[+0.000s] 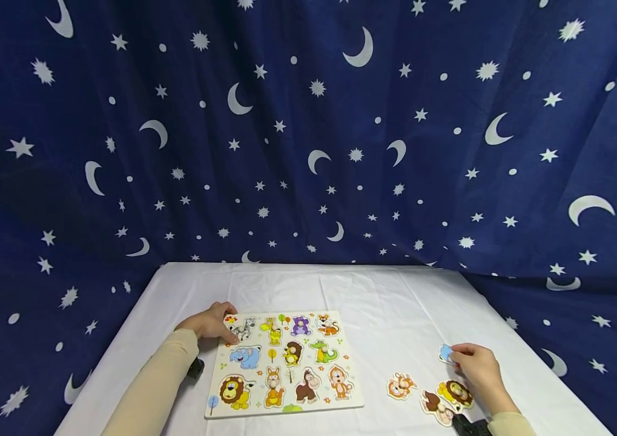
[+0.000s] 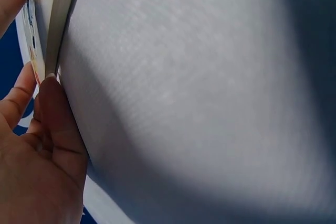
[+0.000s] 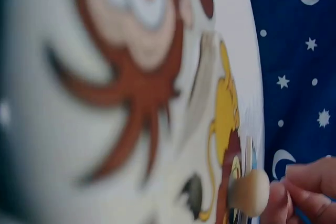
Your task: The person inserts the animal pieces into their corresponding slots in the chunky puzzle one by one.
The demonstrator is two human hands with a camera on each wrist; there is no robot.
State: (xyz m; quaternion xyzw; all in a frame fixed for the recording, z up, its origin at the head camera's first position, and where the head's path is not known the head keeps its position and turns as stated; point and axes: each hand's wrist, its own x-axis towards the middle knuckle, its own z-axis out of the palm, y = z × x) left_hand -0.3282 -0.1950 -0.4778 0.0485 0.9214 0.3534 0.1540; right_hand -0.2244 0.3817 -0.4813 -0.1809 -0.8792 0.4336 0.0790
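Note:
At its far left corner, the animal puzzle board (image 1: 264, 407) is gripped by my left hand (image 1: 212, 322). In the left wrist view, the fingers (image 2: 60, 119) meet the board's edge (image 2: 61, 19). Over on the right, my right hand (image 1: 479, 366) pinches a blue puzzle piece (image 1: 445, 353); the fingers hide part of it. Just below that hand lie a lion piece (image 1: 455, 393) and a brown gorilla piece (image 1: 437, 409), close together. A wooden knob (image 3: 252, 192) stands up from the lion piece in the right wrist view, near the pinching fingertips (image 3: 304, 182).
An orange animal piece (image 1: 401, 386) lies between the board and the other loose pieces. White cloth covers the table (image 1: 286, 284). Behind hangs a dark blue curtain (image 1: 297, 121) with moons and stars.

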